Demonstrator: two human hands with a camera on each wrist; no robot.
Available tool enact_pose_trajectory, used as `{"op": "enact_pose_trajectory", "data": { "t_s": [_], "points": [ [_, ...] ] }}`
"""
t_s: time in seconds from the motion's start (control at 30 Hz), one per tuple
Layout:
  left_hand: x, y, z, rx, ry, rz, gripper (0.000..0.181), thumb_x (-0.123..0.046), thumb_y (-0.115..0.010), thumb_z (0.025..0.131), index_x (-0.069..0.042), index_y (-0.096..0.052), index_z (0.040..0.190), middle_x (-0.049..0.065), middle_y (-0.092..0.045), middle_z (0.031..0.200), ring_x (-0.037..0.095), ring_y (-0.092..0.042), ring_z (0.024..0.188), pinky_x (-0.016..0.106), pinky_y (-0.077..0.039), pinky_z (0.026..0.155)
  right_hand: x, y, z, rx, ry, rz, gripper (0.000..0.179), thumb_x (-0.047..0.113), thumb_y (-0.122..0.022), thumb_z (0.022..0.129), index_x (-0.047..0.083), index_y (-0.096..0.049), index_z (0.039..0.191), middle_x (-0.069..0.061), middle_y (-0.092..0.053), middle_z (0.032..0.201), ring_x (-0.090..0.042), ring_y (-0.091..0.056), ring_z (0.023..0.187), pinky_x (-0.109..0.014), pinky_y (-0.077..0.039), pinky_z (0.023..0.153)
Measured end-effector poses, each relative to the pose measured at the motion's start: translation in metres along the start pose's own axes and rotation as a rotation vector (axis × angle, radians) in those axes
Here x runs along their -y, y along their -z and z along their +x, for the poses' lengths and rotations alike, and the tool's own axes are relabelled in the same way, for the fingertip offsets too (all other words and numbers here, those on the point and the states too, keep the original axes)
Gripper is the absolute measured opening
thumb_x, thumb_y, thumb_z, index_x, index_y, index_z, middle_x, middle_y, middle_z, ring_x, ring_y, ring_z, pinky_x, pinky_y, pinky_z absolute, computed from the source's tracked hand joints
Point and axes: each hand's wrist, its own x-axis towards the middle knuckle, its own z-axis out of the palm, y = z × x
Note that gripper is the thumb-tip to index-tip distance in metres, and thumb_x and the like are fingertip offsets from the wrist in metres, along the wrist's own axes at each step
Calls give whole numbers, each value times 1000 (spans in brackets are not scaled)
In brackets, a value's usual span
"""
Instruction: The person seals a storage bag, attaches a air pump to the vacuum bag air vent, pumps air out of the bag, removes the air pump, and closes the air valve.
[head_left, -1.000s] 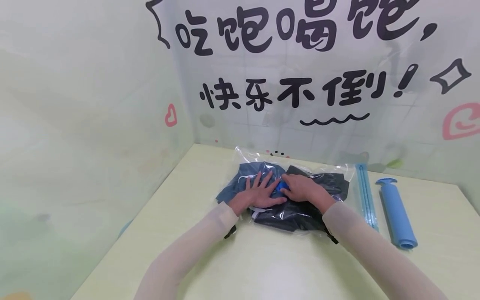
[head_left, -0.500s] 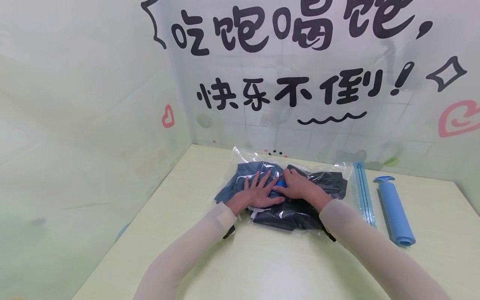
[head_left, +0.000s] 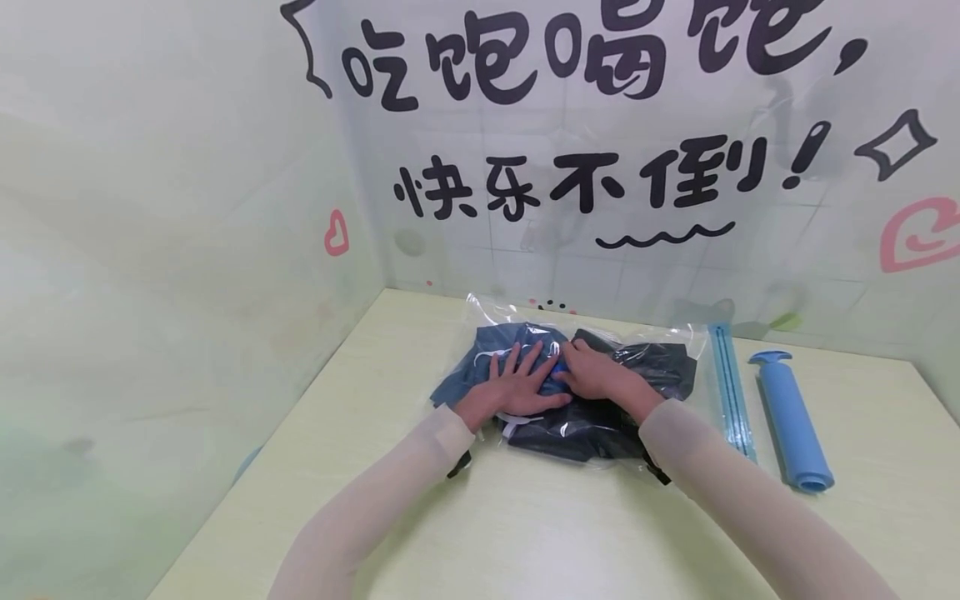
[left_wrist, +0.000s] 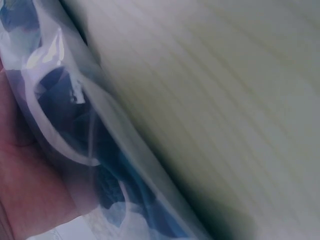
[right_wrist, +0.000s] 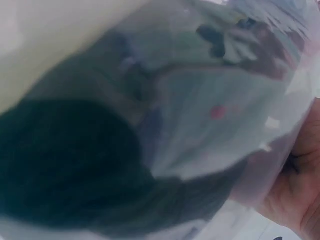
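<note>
Head view: I have a clear plastic bag [head_left: 705, 375] lying flat on the pale table [head_left: 555, 533], near its far edge by the printed wall [head_left: 660, 283]. Long axis of bag: side to side, roughly parallel to that wall. Its blue zip strip [head_left: 731, 387] closes the right end and runs across that axis, far end leaning slightly left. Contents: blue cloth [head_left: 498, 337] in the left part, dark cloth [head_left: 570, 437] along the near side and to the right.

Left hand [head_left: 519, 392]: spread wide, palm down on the film, fingers pointing away from the body. Right hand [head_left: 592, 371]: fingers curled about a blue cap [head_left: 559, 371] near mid-bag; the cap is mostly covered, so I cannot tell its orientation.

Right of the zip strip, just apart, a blue hand pump [head_left: 795, 425] lies on its side, T-handle toward the wall, barrel end toward me.

Left wrist view: a white cord curves beneath the film. Right wrist view: blurred, dark cloth under film.
</note>
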Motion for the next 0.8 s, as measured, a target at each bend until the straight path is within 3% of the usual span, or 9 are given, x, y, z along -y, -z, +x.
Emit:
{"op": "enact_pose_trajectory", "data": {
  "t_s": [0.13, 0.3, 0.47, 0.63, 0.8],
  "points": [
    [-1, 2, -2, 13, 1, -10, 88, -82, -31, 93, -41, 8, 160, -9, 23, 166, 29, 28, 147, 62, 15, 112, -5, 2, -2, 5, 58, 57, 17, 8, -61, 102, 0, -54, 116, -17, -48, 109, -32, -59, 93, -48, -51, 85],
    [-2, 6, -4, 26, 10, -20, 88, -83, -30, 92, -44, 11, 159, -9, 23, 166, 28, 29, 147, 62, 15, 112, -10, 4, -4, 20, 118, 106, 26, -3, -60, 98, 1, -55, 123, -18, -48, 116, -34, -57, 106, -50, -47, 96],
    [-2, 6, -6, 14, 2, -18, 86, -82, -31, 93, -45, 10, 159, -8, 20, 167, 29, 26, 148, 62, 13, 113, -16, 6, -6, 43, 146, 249, 28, -2, -60, 97, -1, -55, 124, -20, -49, 120, -36, -51, 111, -53, -43, 99],
    [-1, 4, -6, 13, 7, -12, 87, -81, -32, 94, -42, 8, 161, -8, 19, 167, 29, 24, 149, 62, 12, 113, -18, 2, -3, -1, 82, 318, 36, 20, -66, 101, -5, -51, 122, -20, -52, 111, -33, -51, 101, -50, -46, 89],
    [-2, 4, -5, 18, 13, -2, 89, -81, -32, 93, -38, 1, 163, -8, 19, 167, 29, 25, 148, 62, 13, 113, -10, -2, -3, -69, -23, 216, 44, 28, -67, 101, -11, -50, 112, -18, -52, 96, -33, -51, 89, -48, -46, 80]
  ]
}}
